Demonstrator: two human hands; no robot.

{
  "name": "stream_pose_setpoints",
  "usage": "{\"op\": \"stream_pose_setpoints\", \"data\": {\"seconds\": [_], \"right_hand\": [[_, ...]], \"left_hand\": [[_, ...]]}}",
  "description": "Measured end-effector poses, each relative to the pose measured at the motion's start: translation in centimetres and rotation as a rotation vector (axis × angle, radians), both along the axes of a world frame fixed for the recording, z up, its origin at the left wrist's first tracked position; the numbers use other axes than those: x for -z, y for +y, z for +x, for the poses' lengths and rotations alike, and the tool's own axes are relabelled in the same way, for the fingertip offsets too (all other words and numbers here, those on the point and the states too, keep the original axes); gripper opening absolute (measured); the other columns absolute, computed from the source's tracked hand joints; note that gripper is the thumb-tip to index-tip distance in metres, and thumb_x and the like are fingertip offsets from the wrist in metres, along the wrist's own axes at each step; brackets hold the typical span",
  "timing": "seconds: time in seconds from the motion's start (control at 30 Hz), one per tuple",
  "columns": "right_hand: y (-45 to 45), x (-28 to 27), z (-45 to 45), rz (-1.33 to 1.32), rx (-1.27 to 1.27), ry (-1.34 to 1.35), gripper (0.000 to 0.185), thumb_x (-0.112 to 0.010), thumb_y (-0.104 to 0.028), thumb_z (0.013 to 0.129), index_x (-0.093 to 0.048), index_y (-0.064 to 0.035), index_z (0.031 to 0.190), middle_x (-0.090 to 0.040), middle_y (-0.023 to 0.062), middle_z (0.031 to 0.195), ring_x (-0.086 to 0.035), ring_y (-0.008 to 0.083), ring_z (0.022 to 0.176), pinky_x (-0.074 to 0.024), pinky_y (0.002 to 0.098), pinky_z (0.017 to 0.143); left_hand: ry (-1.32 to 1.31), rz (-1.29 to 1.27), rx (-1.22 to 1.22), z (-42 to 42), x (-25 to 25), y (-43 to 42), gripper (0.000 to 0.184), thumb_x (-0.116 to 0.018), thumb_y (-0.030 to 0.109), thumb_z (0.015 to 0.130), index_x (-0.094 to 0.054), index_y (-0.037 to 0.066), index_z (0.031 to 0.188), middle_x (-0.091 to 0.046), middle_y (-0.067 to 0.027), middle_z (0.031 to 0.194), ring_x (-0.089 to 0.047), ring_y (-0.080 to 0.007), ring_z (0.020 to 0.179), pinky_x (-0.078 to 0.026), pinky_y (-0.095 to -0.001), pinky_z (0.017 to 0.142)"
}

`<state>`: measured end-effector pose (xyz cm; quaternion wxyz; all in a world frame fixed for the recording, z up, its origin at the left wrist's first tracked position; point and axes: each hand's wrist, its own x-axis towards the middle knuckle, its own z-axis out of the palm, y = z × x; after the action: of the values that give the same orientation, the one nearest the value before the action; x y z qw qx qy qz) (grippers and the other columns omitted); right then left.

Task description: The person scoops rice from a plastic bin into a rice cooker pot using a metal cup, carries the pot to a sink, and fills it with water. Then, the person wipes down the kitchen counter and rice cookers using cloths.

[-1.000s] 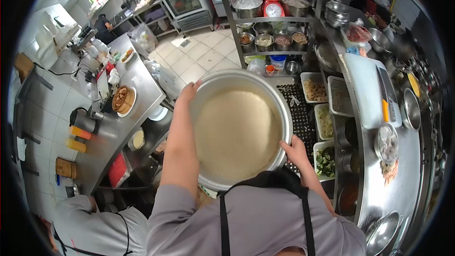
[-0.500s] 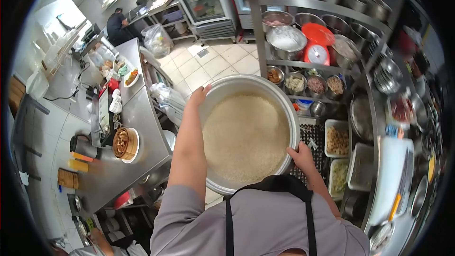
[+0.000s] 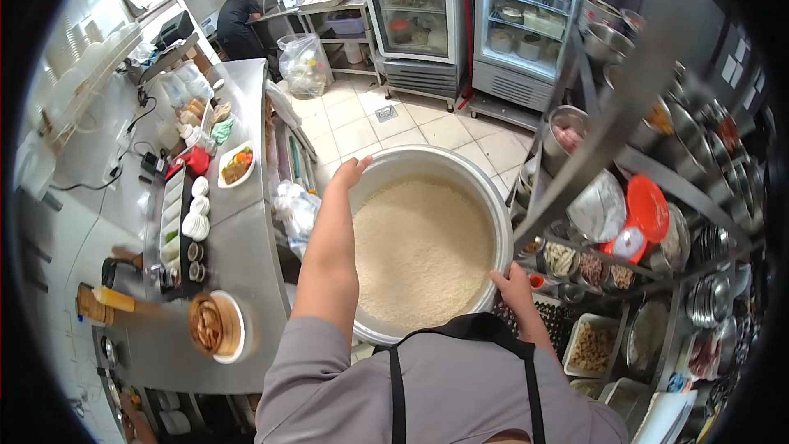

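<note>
Tiled floor (image 3: pixel 427 127), two hands (image 3: pixel 352 173) (image 3: pixel 514 286) holding one pot (image 3: pixel 427 165)

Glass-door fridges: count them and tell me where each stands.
2: a left fridge and a right fridge, side by side beyond the big pot. Others may be hidden behind the metal rack.

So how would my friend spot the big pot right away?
Find the grey shirt at the bottom of the picture. Right above it, between the left hand and right hand, is the pot. It's round and silver, holds pale grains, and is much wider than the bowls on the rack.
</note>
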<state>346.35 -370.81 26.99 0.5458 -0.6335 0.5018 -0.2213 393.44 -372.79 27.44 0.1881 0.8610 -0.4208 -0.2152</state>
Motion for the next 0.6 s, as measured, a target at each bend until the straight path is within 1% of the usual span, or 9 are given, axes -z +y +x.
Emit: {"op": "stream_pose_setpoints", "data": {"seconds": [0.1,0.17,0.2,0.3,0.33,0.43,0.47,0.57,0.6], "right_hand": [[-3.4,-1.2,5.6,0.069,0.034,0.009,0.029,-0.062,-0.022,0.077,-0.048,0.0036,0.082,-0.053,0.0095,0.062,-0.049,0.0156,0.04,-0.0404,0.0285,0.034],[-5.7,-1.1,8.7,0.107,0.049,0.003,0.029,-0.061,-0.021,0.077,-0.048,0.0036,0.082,-0.053,0.0096,0.062,-0.049,0.0154,0.04,-0.0403,0.0279,0.033],[-6.8,-0.9,10.0,0.125,0.07,-0.01,0.028,-0.061,-0.02,0.076,-0.048,0.0038,0.08,-0.052,0.0092,0.06,-0.049,0.0151,0.039,-0.0392,0.0273,0.032],[-11.0,-0.3,14.6,0.121,0.085,-0.074,0.027,-0.062,-0.019,0.076,-0.047,0.0031,0.078,-0.051,0.0081,0.058,-0.048,0.0143,0.038,-0.0379,0.0268,0.031],[-12.4,-1.0,16.2,0.115,0.072,-0.082,0.025,-0.061,-0.018,0.076,-0.046,0.0019,0.075,-0.049,0.0061,0.056,-0.046,0.013,0.037,-0.037,0.0263,0.031],[-17.5,-0.2,20.8,0.127,0.063,-0.204,0.022,-0.061,-0.015,0.076,-0.046,0.0015,0.075,-0.049,0.005,0.055,-0.045,0.0118,0.036,-0.0357,0.0259,0.03],[-19.5,-0.3,22.6,0.107,0.041,-0.207,0.023,-0.058,-0.019,0.081,-0.048,0.0008,0.077,-0.049,0.0039,0.055,-0.045,0.0109,0.036,-0.0343,0.0251,0.029],[-25.6,-0.4,28.4,0.272,0.083,-0.387,0.03,-0.051,-0.03,0.087,-0.05,-0.0007,0.081,-0.049,0.0025,0.055,-0.044,0.0101,0.035,-0.033,0.0245,0.029],[-27.5,0.4,29.9,0.273,0.004,-0.434,0.038,-0.043,-0.04,0.091,-0.052,-0.0032,0.084,-0.051,0.0011,0.057,-0.045,0.0094,0.038,-0.0352,0.024,0.032]], "left_hand": [[-0.02,-0.001,0.03,5.3,0.4,-5.0,0.08,-0.037,0.062,0.083,-0.047,-0.009,0.116,-0.048,-0.0264,0.118,-0.044,-0.035,0.115,-0.033,-0.0379,0.097],[-0.004,0.035,0.061,8.1,-0.6,-8.6,0.081,-0.037,0.063,0.082,-0.047,-0.009,0.116,-0.05,-0.0255,0.117,-0.045,-0.0346,0.114,-0.034,-0.038,0.096],[-0.03,0.014,0.043,9.4,-1.1,-10.5,0.081,-0.038,0.064,0.081,-0.048,-0.009,0.116,-0.05,-0.0252,0.117,-0.045,-0.0343,0.114,-0.034,-0.038,0.096],[-0.089,-0.028,-0.005,13.0,-1.9,-15.0,0.084,-0.039,0.067,0.079,-0.048,-0.008,0.116,-0.05,-0.0247,0.118,-0.045,-0.0337,0.114,-0.035,-0.0378,0.096],[-0.1,-0.032,-0.01,14.3,-2.6,-16.5,0.085,-0.04,0.068,0.078,-0.048,-0.008,0.116,-0.05,-0.0248,0.118,-0.045,-0.0336,0.114,-0.035,-0.0377,0.096],[-0.131,-0.038,-0.025,19.3,-3.7,-20.8,0.089,-0.041,0.07,0.075,-0.048,-0.008,0.117,-0.049,-0.025,0.119,-0.045,-0.0334,0.115,-0.034,-0.0371,0.096],[-0.136,-0.044,-0.035,21.2,-4.0,-22.5,0.09,-0.041,0.071,0.074,-0.048,-0.008,0.117,-0.049,-0.0251,0.119,-0.045,-0.0332,0.115,-0.034,-0.0368,0.096],[-0.23,-0.079,-0.076,27.6,-5.0,-26.0,0.092,-0.042,0.072,0.072,-0.049,-0.008,0.116,-0.049,-0.0256,0.119,-0.045,-0.0327,0.115,-0.034,-0.0361,0.097],[-0.236,-0.104,-0.117,29.3,-5.9,-26.3,0.092,-0.042,0.073,0.072,-0.049,-0.008,0.116,-0.049,-0.0256,0.118,-0.046,-0.0326,0.114,-0.034,-0.0359,0.097]]}}
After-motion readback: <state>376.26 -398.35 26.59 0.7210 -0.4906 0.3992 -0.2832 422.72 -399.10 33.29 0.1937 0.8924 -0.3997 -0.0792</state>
